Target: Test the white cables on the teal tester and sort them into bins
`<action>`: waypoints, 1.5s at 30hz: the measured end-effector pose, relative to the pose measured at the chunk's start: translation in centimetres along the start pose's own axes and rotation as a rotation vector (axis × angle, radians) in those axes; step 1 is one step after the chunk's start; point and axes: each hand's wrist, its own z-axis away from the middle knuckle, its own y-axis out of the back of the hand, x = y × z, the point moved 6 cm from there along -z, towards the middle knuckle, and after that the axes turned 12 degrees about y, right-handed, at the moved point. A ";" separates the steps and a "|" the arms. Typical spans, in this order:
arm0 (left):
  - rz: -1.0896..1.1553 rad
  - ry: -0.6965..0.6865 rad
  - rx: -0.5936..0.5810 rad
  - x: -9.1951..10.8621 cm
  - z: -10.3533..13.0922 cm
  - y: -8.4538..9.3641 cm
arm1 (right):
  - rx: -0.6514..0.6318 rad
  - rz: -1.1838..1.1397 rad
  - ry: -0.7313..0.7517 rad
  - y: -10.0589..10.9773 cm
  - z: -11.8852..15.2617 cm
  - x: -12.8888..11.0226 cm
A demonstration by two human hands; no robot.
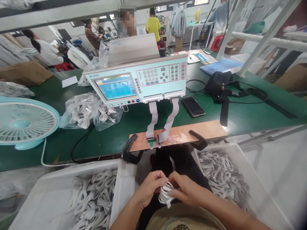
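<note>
Lighting: bright, diffuse indoor light, with white window panes (pixel 200 2) at the upper edge, glare at the right end of the wooden board (pixel 203 131), and shade beneath the tabletop (pixel 107 143). Picture: wide-angle stretching at the edges, notably the fan (pixel 21 123); soft background; white cable coil (pixel 165 195) slightly blurred; pixelated patch (pixel 126 21) near the top.

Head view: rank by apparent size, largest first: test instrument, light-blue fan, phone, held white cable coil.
1. Test instrument
2. Light-blue fan, cut off by the left edge
3. Phone and white cable coil: too alike to rank; the coil is partly hidden.
</note>
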 end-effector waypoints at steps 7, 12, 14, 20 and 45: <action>0.203 0.010 0.071 -2.0 -0.3 0.2 | 0.022 0.055 0.118 -0.6 0.1 0.2; 0.067 -0.111 0.229 -2.1 0.1 1.0 | -0.032 -0.052 0.168 -0.5 -1.1 -0.7; -0.092 -0.218 0.291 -1.7 0.9 1.4 | 0.038 -0.137 0.145 -0.1 -1.4 -0.9; -0.818 -0.794 0.381 0.2 5.8 0.5 | 0.256 -0.083 0.002 0.2 -1.4 0.7; 0.305 -0.361 0.236 3.7 -2.2 2.2 | 0.692 -0.271 -0.007 2.6 -7.8 2.7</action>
